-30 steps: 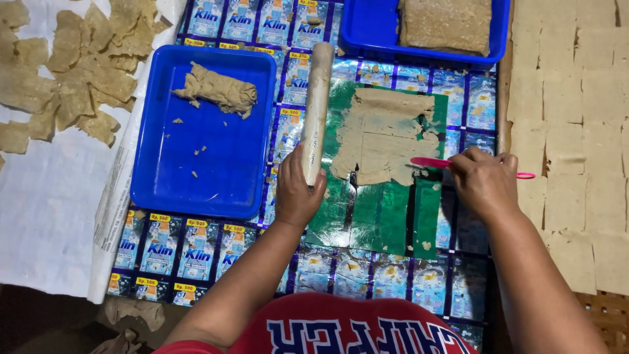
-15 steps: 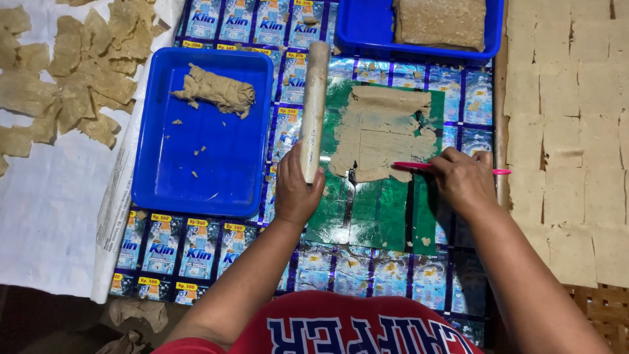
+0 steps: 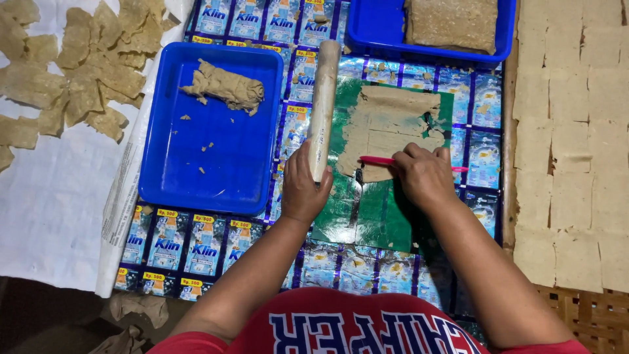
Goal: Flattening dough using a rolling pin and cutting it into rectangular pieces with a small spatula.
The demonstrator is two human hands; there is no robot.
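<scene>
Printed sachet sheets cover our work surface. At frame centre our left hand [image 3: 303, 191] grips a dough-coated rolling pin [image 3: 323, 105], while our right hand [image 3: 424, 176] pinches a pink tool [image 3: 380, 160] against the flattened dough sheet [image 3: 393, 124] on the green mat [image 3: 367, 210].

glossy plastic tray [image 3: 164, 177], wooden roller [image 3: 323, 98], matt dough sheet [image 3: 386, 124]

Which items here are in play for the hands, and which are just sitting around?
In play: left hand on rolling pin; right hand with pink tool on dough sheet; green mat.

Idle: dough lump in blue tray; second tray; scraps; cut squares.
</scene>
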